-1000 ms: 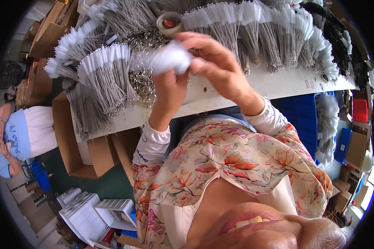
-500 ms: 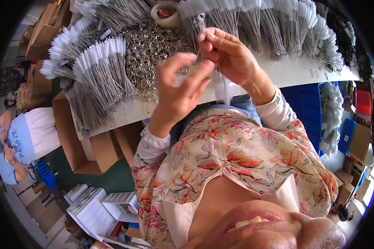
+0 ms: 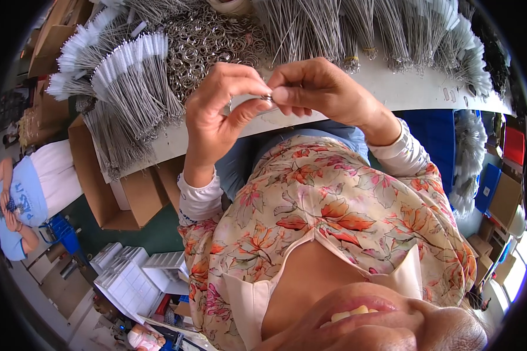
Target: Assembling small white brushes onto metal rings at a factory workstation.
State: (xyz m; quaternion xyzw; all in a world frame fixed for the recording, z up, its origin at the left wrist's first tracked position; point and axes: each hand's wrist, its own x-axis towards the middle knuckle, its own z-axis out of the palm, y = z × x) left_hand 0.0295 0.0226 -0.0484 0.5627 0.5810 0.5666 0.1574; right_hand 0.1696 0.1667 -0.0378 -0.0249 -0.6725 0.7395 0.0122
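In front of me, over the near edge of the table, my two hands meet fingertip to fingertip. My left hand (image 3: pixel 219 102) pinches a small metal ring (image 3: pixel 267 97) between thumb and forefinger. From the other side the thumb and fingers of my right hand (image 3: pixel 328 93) press together on the same ring. My fingers cover most of it, and whether anything hangs from it cannot be made out. Just beyond my left hand lies a heap of loose metal rings (image 3: pixel 199 47). Bundles of wire-stemmed brushes (image 3: pixel 137 82) with white bristles lie left of that heap.
More wire brush bundles (image 3: pixel 392 41) line the table's far side. Near its left end stands an open cardboard box (image 3: pixel 140 199). A blue bin (image 3: pixel 424 140) is at the right, beside hanging white bristles (image 3: pixel 467 158). Another person (image 3: pixel 26 193) stands at far left.
My left hand has gone from spread, blurred fingers to a pinch. My right hand has come lower and turned inward to meet it. The blurred white-bristled piece below my hands no longer shows.
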